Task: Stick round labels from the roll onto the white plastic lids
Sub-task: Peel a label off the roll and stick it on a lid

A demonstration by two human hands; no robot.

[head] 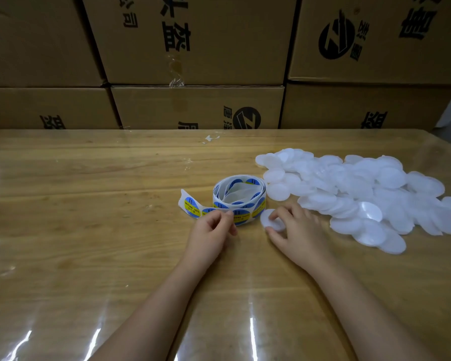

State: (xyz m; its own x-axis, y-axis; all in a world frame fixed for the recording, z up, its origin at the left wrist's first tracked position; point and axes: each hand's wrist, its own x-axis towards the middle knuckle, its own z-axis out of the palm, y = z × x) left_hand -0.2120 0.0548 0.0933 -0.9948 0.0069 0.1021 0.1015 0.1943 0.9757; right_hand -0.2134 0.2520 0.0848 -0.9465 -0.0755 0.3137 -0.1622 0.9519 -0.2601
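Wooden tabletop (115, 204) under a clear glossy cover sheet; stacked cardboard boxes (193, 40) with black print line the far edge.

Roll of labels (238, 190): stands on its edge at centre, loosely wound, blue-and-yellow round labels facing outward. The strip (193, 207) runs off the roll's near side to the left, and its free end curls up.

Left hand (211, 230): fingers curled, thumb and forefinger closed together on the strip where it leaves the near face of the roll. Whether a label is already lifted cannot be told.

Right hand (296, 229): grips a single lid (270, 220) just right of the roll, thumb at its near rim and fingers over the top. The lid shows plain white.

Pile of lids (362, 194): white plastic discs heaped and overlapping, spread from just right of the roll to the right edge.

Small whitish scrap (210, 138) lies near the far edge of the tabletop.
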